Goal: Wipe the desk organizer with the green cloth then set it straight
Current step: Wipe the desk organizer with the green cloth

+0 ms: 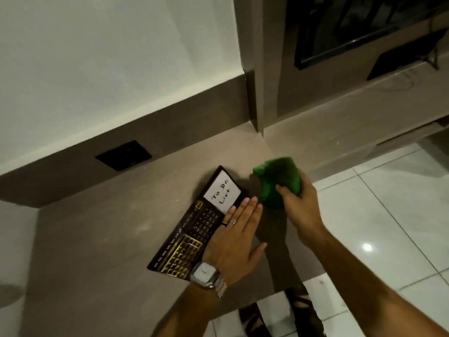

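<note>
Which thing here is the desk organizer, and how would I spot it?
Look at the beige desk under the white wall. The organizer lies flat and askew on it, with the left hand resting on its right edge. It is the dark board with gold grids and a white "To Do List" note, unlike the plain green cloth beside it.

A bright green cloth (pixel 278 182) bunched in the right hand (pixel 297 203); under the left hand (pixel 237 235), a dark brown desk organizer (pixel 192 229) with gold grid patterns and a white note (pixel 222 192) lettered in black; beneath both hands, a beige-brown desk (pixel 109 251); a silver, white-faced watch (pixel 205 273) on the left wrist.
</note>
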Available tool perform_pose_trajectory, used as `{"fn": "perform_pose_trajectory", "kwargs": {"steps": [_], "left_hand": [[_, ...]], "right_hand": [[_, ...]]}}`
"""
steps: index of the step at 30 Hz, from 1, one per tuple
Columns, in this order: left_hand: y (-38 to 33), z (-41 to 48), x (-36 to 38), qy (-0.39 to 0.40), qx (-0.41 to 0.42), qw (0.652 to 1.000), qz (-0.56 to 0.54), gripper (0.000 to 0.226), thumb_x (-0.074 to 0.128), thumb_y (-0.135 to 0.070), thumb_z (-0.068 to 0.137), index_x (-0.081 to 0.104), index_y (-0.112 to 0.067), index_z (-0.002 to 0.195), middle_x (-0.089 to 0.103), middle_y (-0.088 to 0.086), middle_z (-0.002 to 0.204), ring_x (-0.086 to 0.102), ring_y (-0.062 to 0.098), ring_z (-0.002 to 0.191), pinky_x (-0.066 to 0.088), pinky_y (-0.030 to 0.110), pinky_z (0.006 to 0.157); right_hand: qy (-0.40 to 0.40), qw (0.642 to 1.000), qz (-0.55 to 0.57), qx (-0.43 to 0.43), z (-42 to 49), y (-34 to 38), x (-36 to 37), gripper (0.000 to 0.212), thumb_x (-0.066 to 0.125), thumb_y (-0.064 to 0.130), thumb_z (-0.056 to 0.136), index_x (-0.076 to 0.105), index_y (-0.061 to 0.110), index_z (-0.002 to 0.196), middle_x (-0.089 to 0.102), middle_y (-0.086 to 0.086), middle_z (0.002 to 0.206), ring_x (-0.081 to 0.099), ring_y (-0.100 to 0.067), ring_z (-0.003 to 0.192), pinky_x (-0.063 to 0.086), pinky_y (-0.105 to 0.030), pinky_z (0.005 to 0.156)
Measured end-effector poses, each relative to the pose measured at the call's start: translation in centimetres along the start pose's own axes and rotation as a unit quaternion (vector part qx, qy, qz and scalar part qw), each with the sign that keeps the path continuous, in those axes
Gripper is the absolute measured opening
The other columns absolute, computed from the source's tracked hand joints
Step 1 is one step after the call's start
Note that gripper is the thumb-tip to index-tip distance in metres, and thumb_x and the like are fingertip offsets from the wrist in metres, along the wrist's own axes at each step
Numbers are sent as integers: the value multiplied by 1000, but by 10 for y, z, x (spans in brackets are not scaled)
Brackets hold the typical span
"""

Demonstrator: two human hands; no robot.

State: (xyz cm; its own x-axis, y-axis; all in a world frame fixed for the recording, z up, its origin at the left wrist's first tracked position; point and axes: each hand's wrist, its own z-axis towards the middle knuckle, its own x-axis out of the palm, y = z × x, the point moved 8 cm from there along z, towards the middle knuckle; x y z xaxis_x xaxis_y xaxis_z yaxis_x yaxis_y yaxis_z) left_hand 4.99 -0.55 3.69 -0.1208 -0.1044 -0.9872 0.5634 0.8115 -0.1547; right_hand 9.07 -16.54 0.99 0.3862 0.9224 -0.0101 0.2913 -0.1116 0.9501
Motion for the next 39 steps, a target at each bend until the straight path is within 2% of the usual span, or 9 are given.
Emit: {"fn": "perform_pose_trajectory", "kwargs": {"steps": [3, 6, 11, 17, 22, 24, 30, 34, 39], "left_hand": [[43, -32, -51, -68, -37, 997, -11, 69, 49, -51, 88, 28, -19, 145, 28, 3, 155, 19, 22, 145, 21, 47, 116], [100, -64, -69, -43, -146, 987, -46, 100, 71, -39, 73, 10, -26, 150, 11, 1, 160, -1, 23, 148, 6, 50, 119], [135, -99, -35, 75, -252, 952, -158, 133, 85, -18, 63, -17, -40, 146, -13, -6, 158, -13, 23, 145, 2, 52, 117], [130, -100, -30, 56, -227, 948, -217, 100, 67, -2, 82, 2, -32, 151, -7, -7, 156, 0, 30, 147, 14, 51, 115], [127, -102, -27, 111, -206, 956, -178, 125, 66, 11, 73, -22, -41, 144, -15, 6, 159, -9, 30, 144, 9, 40, 109], [126, -99, -30, 109, -205, 955, -185, 122, 62, 13, 74, -23, -40, 144, -15, 8, 159, -10, 32, 145, 5, 41, 110], [120, -97, -34, 122, -201, 954, -185, 117, 67, 7, 76, -17, -35, 145, -13, 11, 159, -7, 32, 145, 5, 43, 115], [120, -95, -36, 121, -219, 948, -197, 119, 61, 14, 74, -20, -33, 147, -12, 11, 159, -7, 30, 146, 4, 42, 114], [120, -95, -33, 128, -233, 942, -205, 123, 70, 8, 73, -19, -35, 146, -10, 10, 159, -4, 32, 145, 8, 48, 115]], "right_hand": [[22, 1000, 13, 16, -39, -13, 27, 51, 59, 7, 94, 48, 33, 136, 60, 4, 124, 57, -17, 117, 51, -39, 97], [51, 999, -7, -12, -75, -18, 61, 50, 58, 9, 96, 45, 44, 130, 57, 22, 113, 57, -8, 116, 50, -24, 89], [56, 990, -60, -116, -127, -22, 107, 69, 55, 6, 95, 29, 37, 150, 38, 12, 154, 32, -6, 143, 36, -44, 115], [194, 907, -267, -262, -168, -30, 164, 98, 65, 1, 82, 6, 38, 151, -1, 8, 163, -8, -29, 151, 23, -66, 112], [165, 883, -349, -266, -121, -24, 138, 90, 61, -11, 82, 23, 35, 150, 0, 7, 161, -8, -29, 150, 34, -67, 108], [165, 889, -361, -228, -128, -34, 136, 91, 60, -11, 83, 20, 38, 149, -3, 9, 160, -12, -25, 149, 34, -66, 109], [224, 845, -341, -347, -137, -15, 149, 86, 64, -16, 75, 43, 27, 147, 12, 5, 159, 2, -37, 149, 39, -68, 102], [172, 859, -404, -264, -111, -28, 125, 83, 61, -11, 83, 36, 32, 149, 3, 10, 161, -12, -25, 148, 33, -65, 109], [276, 810, -408, -317, -155, -51, 145, 82, 75, -1, 75, 45, 29, 145, 15, 2, 162, 0, -33, 147, 35, -69, 102]]}}
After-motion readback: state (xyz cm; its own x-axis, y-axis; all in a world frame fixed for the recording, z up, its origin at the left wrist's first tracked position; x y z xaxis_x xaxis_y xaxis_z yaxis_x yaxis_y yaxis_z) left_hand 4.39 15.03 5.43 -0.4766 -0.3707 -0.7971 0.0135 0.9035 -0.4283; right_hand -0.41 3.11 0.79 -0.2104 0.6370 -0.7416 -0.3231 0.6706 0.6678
